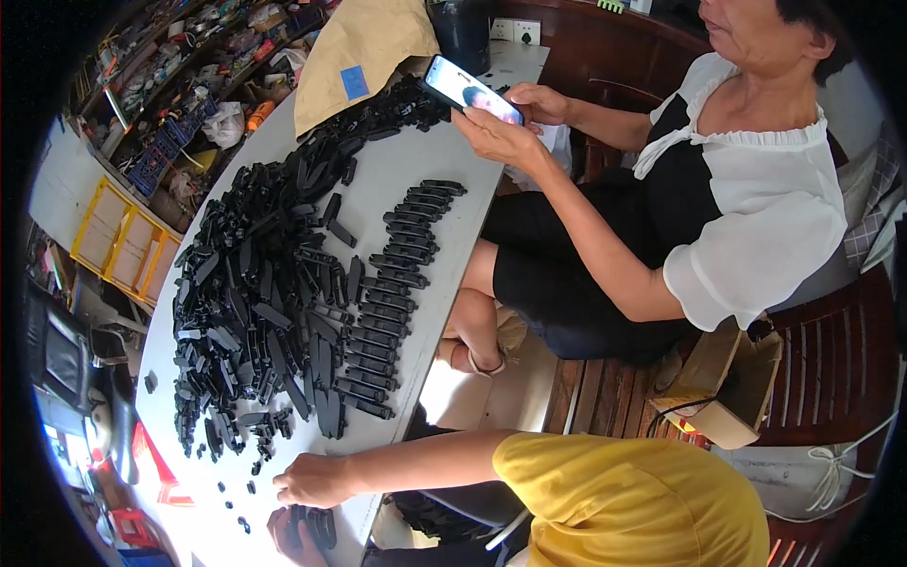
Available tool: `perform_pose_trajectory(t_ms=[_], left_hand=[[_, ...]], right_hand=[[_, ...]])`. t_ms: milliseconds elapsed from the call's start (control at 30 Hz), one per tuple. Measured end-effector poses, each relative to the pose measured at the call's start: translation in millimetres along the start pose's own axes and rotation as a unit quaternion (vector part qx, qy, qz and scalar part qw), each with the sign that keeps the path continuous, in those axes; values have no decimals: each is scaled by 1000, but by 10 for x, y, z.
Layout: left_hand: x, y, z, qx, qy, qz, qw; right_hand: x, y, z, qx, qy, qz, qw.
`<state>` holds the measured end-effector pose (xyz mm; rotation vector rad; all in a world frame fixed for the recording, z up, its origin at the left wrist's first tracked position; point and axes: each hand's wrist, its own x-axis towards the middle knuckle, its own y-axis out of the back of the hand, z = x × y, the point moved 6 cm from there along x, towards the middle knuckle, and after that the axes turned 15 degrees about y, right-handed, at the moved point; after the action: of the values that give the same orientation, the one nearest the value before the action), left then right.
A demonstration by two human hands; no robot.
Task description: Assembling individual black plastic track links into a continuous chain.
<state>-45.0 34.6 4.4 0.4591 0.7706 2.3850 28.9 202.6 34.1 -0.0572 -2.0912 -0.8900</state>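
My right hand (314, 480) hovers over the near end of the pale table, fingers bent into a pinch; anything in it is too small to make out. Just below, my left hand (291, 537) is curled around elongated black plastic parts (321, 525), partly hidden by its fingers. A few tiny black pieces (243, 524) lie scattered to the left of my hands. Beyond them spreads a large heap of black plastic parts (255, 302). Along the table's right side, similar parts stand side by side in a long row (383, 317).
Across to the right, a seated person (605, 208) holds a phone (472, 92). A brown paper bag (364, 57) and a black bucket (460, 36) stand at the table's far end. An opened cardboard box (723, 387) sits on the wooden bench. Cluttered shelves (189, 104) line the left.
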Motion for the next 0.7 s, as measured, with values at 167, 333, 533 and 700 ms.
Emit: perform_pose_trajectory(t_ms=[167, 333, 533, 700], left_hand=[[0, 4, -25, -5, 0, 3, 1000], [-6, -20, 48, -9, 16, -1, 1000], [-8, -10, -7, -12, 7, 3, 1000], [-2, -21, 55, -1, 8, -2, 1000]], right_hand=[[4, -5, 0, 0, 2, 3, 1000], [-8, -18, 12, 3, 0, 3, 1000], [3, -12, 3, 8, -3, 1, 1000], [-5, 14, 0, 8, -4, -1, 1000]])
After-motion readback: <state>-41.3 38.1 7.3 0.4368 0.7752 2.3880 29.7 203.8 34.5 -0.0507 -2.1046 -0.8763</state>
